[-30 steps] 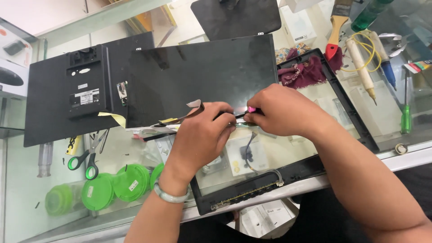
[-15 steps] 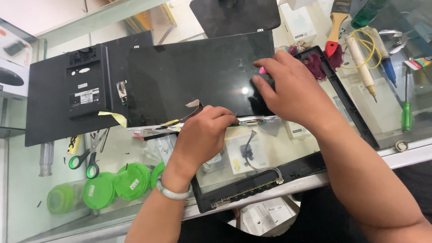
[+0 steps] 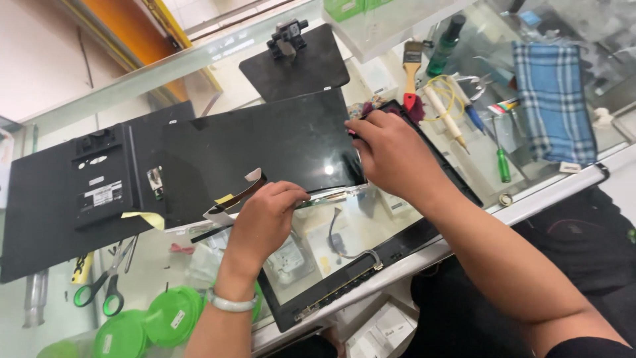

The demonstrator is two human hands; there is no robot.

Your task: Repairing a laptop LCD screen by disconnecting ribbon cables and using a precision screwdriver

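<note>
Black and glossy, the display panel [image 3: 265,149] lies across the empty bezel frame [image 3: 371,278] while my left hand [image 3: 265,222] pinches its near edge and my right hand [image 3: 391,156] grips its right edge, so I judge I'm mid-lift, needing an even, gentle raise.

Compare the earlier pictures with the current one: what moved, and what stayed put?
The right hand left the lower edge beside the left hand and travelled up the dark screen panel to grip its right edge near the top. The left hand stayed on the panel's lower edge. Panel, frame and scissors kept their places.
</note>
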